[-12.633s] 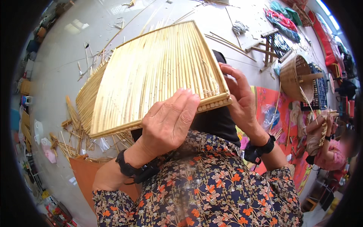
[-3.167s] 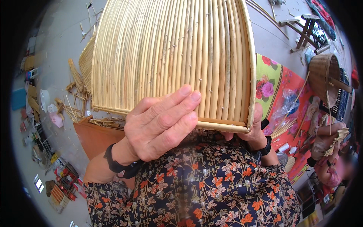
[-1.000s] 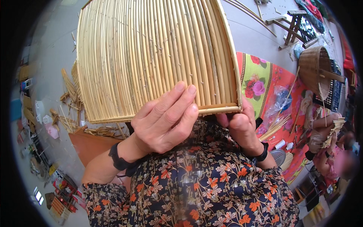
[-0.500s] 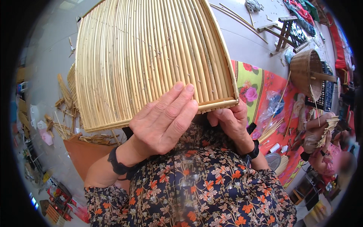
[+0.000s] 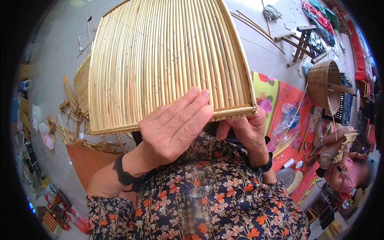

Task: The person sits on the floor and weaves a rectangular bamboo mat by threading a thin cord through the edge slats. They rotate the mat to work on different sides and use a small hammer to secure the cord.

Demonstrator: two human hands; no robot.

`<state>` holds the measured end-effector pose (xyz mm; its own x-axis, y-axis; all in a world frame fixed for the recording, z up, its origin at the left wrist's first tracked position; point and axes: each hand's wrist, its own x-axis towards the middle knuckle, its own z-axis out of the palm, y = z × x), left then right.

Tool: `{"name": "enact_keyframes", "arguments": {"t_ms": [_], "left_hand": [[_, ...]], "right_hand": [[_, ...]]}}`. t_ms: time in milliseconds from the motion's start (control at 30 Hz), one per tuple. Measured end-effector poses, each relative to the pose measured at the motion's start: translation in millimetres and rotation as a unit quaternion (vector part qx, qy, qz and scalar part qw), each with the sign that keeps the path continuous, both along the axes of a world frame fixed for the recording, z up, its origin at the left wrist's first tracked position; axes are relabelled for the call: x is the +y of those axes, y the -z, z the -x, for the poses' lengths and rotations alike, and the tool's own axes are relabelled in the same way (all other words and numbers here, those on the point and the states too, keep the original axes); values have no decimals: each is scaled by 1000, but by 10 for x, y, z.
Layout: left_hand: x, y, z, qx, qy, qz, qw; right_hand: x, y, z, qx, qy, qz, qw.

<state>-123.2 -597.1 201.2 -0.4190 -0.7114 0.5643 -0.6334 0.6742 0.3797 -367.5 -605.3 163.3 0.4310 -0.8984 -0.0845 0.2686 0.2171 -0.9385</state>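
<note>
A large panel of pale, straight stalks laid side by side (image 5: 160, 60), framed by a border strip, rises in front of my chest. Across its near edge lies my left hand (image 5: 172, 130), closed over the border with its fingers pressed together on the face; its thumb is hidden. Below the near right corner, my right hand (image 5: 247, 132) grips the edge with bent fingers, some of them out of sight behind the border. Short stalk ends stick out under the border beside that hand.
To the right, a brown woven basket (image 5: 323, 86) stands by a dark crate (image 5: 347, 108). A floral cloth (image 5: 290, 100) lies on the floor, with loose stalks on it. Another person (image 5: 346, 176) holds stalks at far right. Stalk bundles (image 5: 70, 96) and scraps lie left.
The panel has shifted slightly right and tilted a little, with both hands moving along with it. My right thumb has moved slightly away from the border.
</note>
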Motion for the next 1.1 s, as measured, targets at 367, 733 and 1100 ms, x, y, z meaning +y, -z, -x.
{"name": "enact_keyframes", "arguments": {"t_ms": [367,733,1100], "left_hand": [[103,215,99,-42,-16,24,999],[130,243,97,-45,-28,23,998],[168,449,-19,-49,-25,52,997]], "right_hand": [[85,-203,-208,15,132,-140,981],[83,-62,-319,-98,126,-151,976],[43,-78,117,109,94,-19,989]]}}
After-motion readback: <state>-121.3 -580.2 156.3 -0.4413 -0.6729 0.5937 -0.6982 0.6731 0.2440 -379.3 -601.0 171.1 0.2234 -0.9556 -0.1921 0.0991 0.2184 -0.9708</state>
